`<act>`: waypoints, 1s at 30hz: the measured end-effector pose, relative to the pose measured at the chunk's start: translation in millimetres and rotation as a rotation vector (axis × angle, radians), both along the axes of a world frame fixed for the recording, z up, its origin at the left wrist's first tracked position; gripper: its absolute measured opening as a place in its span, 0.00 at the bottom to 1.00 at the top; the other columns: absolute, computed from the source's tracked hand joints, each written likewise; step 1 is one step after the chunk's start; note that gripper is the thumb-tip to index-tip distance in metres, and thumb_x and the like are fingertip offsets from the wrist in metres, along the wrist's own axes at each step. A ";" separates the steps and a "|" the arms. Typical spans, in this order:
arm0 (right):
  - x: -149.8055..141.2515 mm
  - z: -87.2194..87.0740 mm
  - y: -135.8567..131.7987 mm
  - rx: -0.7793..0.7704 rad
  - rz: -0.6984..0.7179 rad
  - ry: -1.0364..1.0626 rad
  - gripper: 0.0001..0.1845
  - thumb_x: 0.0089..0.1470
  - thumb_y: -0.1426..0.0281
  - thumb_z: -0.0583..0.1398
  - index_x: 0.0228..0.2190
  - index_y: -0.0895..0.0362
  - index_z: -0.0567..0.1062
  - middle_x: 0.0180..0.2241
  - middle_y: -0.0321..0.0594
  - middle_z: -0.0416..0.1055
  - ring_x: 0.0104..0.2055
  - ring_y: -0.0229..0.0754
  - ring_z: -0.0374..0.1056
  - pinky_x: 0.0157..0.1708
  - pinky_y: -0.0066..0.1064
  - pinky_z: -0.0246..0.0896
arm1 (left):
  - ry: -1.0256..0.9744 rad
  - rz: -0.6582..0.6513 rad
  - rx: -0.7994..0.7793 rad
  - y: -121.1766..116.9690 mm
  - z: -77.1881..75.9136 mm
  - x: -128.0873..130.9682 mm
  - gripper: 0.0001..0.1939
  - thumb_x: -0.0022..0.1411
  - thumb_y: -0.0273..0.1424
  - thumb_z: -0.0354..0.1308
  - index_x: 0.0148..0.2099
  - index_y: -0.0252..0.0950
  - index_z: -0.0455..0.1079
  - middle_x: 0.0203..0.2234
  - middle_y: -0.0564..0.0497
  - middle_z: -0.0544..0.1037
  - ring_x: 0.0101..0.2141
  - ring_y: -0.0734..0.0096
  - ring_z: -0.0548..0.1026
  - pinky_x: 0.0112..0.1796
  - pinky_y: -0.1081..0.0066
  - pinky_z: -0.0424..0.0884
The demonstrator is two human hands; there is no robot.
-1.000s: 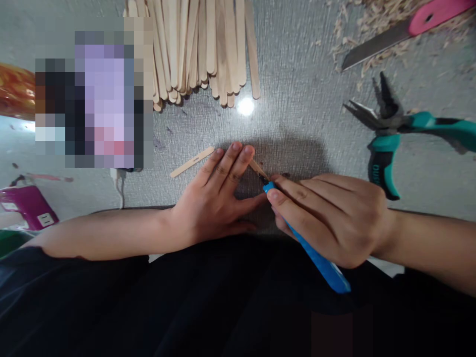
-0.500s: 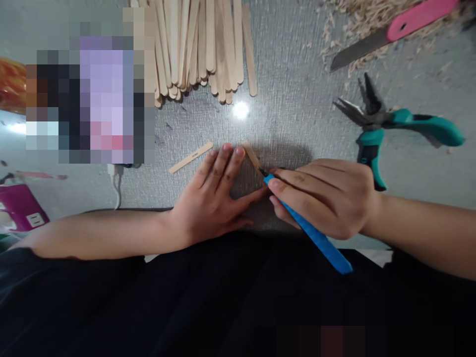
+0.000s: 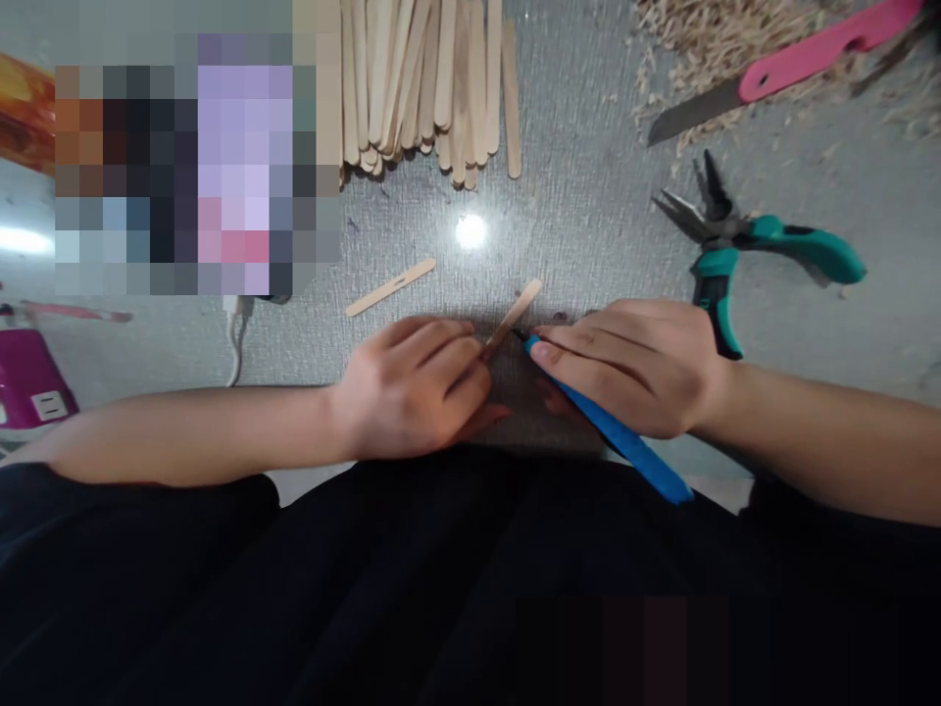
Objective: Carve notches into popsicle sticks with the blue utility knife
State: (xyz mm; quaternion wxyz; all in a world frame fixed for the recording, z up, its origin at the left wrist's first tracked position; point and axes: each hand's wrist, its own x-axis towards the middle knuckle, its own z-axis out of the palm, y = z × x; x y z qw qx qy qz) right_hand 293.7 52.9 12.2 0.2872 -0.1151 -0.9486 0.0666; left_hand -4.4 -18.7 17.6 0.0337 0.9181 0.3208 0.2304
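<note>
My left hand [image 3: 422, 382] is closed with its fingers curled round the lower end of a wooden craft stick [image 3: 523, 304], which slants up to the right. In my right hand [image 3: 632, 363] is a craft knife [image 3: 624, 436] with a blue-wrapped handle, held like a pen. Its dark tip lies close beside the stick; whether it touches the wood I cannot tell. Another craft stick [image 3: 389, 287], with a small slot near its middle, lies on the table above my left hand.
A pile of craft sticks [image 3: 419, 88] lies at the back. Teal-handled pliers [image 3: 724, 235] lie open at the right, below a pink-handled saw [image 3: 794, 74] and wood shavings [image 3: 706, 39]. At the left are a white cable [image 3: 233, 338] and a purple socket block [image 3: 33, 382].
My left hand has gone from flat, spread fingers to curled ones on the stick. The stick has swung from leaning left to leaning right. My right hand keeps the knife.
</note>
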 end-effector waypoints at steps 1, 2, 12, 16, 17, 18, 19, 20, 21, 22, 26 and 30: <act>0.1 0.0 0.3 -0.006 0.025 -0.007 0.05 0.77 0.74 0.67 0.51 0.59 0.82 0.42 0.42 0.92 0.36 0.41 0.83 0.31 0.35 0.77 | -0.059 0.016 -0.017 6.8 -3.4 -1.6 0.17 0.82 0.44 0.69 0.45 0.36 0.81 0.38 0.47 0.89 0.37 0.62 0.88 0.37 0.64 0.87; 0.3 -0.2 0.3 -0.012 0.047 -0.019 0.04 0.78 0.74 0.66 0.51 0.59 0.81 0.43 0.43 0.92 0.35 0.41 0.82 0.31 0.35 0.76 | -0.120 0.048 -0.025 13.0 -7.9 -3.1 0.16 0.79 0.44 0.71 0.46 0.35 0.80 0.38 0.46 0.87 0.35 0.62 0.87 0.35 0.63 0.85; 7.8 -4.3 5.7 -0.098 0.164 -0.065 0.07 0.80 0.70 0.67 0.54 0.58 0.83 0.45 0.42 0.89 0.39 0.42 0.82 0.37 0.36 0.78 | 0.061 0.048 -0.409 27.2 -29.3 -9.6 0.38 0.80 0.53 0.67 0.82 0.45 0.71 0.83 0.40 0.69 0.85 0.33 0.65 0.84 0.32 0.62; 7.4 -5.8 11.3 -0.163 0.176 -0.042 0.08 0.79 0.71 0.67 0.56 0.54 0.83 0.46 0.39 0.89 0.39 0.42 0.83 0.38 0.35 0.79 | 0.067 0.003 -0.334 26.5 -27.6 -11.5 0.41 0.82 0.54 0.64 0.85 0.39 0.66 0.86 0.34 0.65 0.85 0.33 0.63 0.84 0.36 0.61; 6.9 -6.4 12.2 -0.169 0.179 -0.031 0.07 0.79 0.71 0.67 0.55 0.54 0.83 0.45 0.39 0.89 0.39 0.41 0.82 0.37 0.34 0.79 | 0.084 -0.003 -0.313 26.3 -27.2 -11.9 0.41 0.83 0.55 0.64 0.85 0.38 0.65 0.85 0.32 0.65 0.85 0.33 0.63 0.84 0.37 0.62; 6.5 -7.2 12.9 -0.171 0.183 -0.018 0.06 0.79 0.71 0.67 0.54 0.54 0.83 0.45 0.39 0.89 0.38 0.41 0.82 0.37 0.34 0.79 | 0.100 -0.004 -0.290 26.1 -26.7 -12.1 0.42 0.83 0.56 0.63 0.85 0.37 0.64 0.85 0.30 0.65 0.85 0.33 0.64 0.83 0.38 0.63; 6.3 -8.2 13.4 -0.173 0.186 -0.006 0.05 0.79 0.71 0.67 0.53 0.55 0.83 0.45 0.39 0.89 0.38 0.42 0.82 0.36 0.34 0.78 | 0.114 -0.003 -0.271 25.9 -26.1 -12.1 0.42 0.83 0.56 0.63 0.85 0.36 0.63 0.85 0.28 0.65 0.85 0.33 0.64 0.83 0.38 0.64; 6.5 -9.2 13.6 -0.176 0.188 0.006 0.05 0.79 0.71 0.67 0.53 0.55 0.83 0.45 0.40 0.89 0.38 0.42 0.82 0.36 0.35 0.78 | 0.128 -0.002 -0.261 25.8 -25.3 -11.9 0.43 0.83 0.56 0.64 0.85 0.35 0.62 0.85 0.26 0.65 0.85 0.33 0.64 0.83 0.37 0.64; 7.0 -10.3 13.6 -0.182 0.188 0.016 0.05 0.79 0.70 0.67 0.53 0.55 0.83 0.45 0.41 0.89 0.38 0.43 0.82 0.36 0.35 0.78 | 0.141 -0.001 -0.268 25.8 -24.2 -11.5 0.44 0.83 0.56 0.64 0.85 0.36 0.61 0.85 0.26 0.64 0.85 0.33 0.63 0.82 0.35 0.65; 7.8 -11.3 13.4 -0.194 0.185 0.020 0.06 0.79 0.69 0.68 0.53 0.55 0.84 0.46 0.42 0.89 0.39 0.44 0.82 0.36 0.36 0.78 | 0.157 0.004 -0.295 25.9 -22.8 -11.0 0.44 0.83 0.55 0.65 0.86 0.37 0.60 0.86 0.27 0.63 0.85 0.32 0.62 0.83 0.33 0.64; 10.6 -13.7 11.6 -0.216 0.175 -0.014 0.06 0.77 0.69 0.69 0.53 0.52 0.85 0.48 0.41 0.88 0.40 0.45 0.82 0.36 0.38 0.76 | 0.203 0.035 -0.484 27.3 -15.2 -8.3 0.45 0.79 0.51 0.72 0.86 0.45 0.61 0.89 0.36 0.59 0.86 0.28 0.59 0.83 0.24 0.58; 8.9 -15.7 8.8 -0.229 0.155 -0.012 0.06 0.78 0.71 0.67 0.51 0.50 0.85 0.46 0.38 0.88 0.39 0.45 0.81 0.35 0.38 0.75 | 0.171 0.032 -0.517 28.4 -9.7 -7.2 0.44 0.77 0.48 0.74 0.85 0.45 0.64 0.88 0.36 0.60 0.86 0.27 0.60 0.83 0.22 0.58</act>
